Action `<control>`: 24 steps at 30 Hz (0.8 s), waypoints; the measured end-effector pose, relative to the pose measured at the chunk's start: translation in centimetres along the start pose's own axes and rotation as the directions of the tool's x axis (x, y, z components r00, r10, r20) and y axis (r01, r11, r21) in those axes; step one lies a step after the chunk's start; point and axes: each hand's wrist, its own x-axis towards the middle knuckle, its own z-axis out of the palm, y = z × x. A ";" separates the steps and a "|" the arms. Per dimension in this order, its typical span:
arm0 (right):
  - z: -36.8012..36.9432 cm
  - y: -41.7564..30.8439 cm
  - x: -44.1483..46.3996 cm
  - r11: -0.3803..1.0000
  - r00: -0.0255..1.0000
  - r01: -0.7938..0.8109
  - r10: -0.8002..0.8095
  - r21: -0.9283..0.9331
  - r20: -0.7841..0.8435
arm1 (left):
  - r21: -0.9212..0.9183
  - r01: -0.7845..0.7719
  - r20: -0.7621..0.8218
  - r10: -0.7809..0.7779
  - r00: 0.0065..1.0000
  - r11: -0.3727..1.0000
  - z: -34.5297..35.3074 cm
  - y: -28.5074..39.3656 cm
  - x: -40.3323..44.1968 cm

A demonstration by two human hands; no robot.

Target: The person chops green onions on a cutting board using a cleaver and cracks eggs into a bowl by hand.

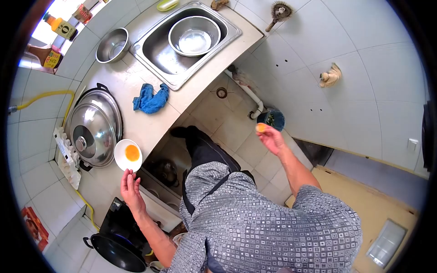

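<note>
On the counter's edge, a white bowl [119, 160] holds orange-yellow egg yolk [132, 153]. My left hand [132, 190] is just below its near rim, fingers stretched out and nothing visible in them; whether the fingertips touch the bowl I cannot tell. Out to the right, over the floor, my right hand [273, 139] pinches a small piece of eggshell [261, 128], orange-brown with a paler edge. Near that hand in the view stands a dark bin [278, 121] with green scraps inside.
A lidded steel pan [93, 132] and egg carton [68, 159] are beside the bowl. Further along are a blue cloth [151, 98], a steel bowl [112, 45] and a sink [157, 50] holding a steel basin [195, 35]. A black wok [117, 252] sits at lower left.
</note>
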 end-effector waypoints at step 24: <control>40.0 5.1 8.3 0.306 0.834 0.407 0.260 -0.861 0.487 | -0.112 -0.224 -0.535 0.131 0.835 0.968 -10.1 4.7 2.6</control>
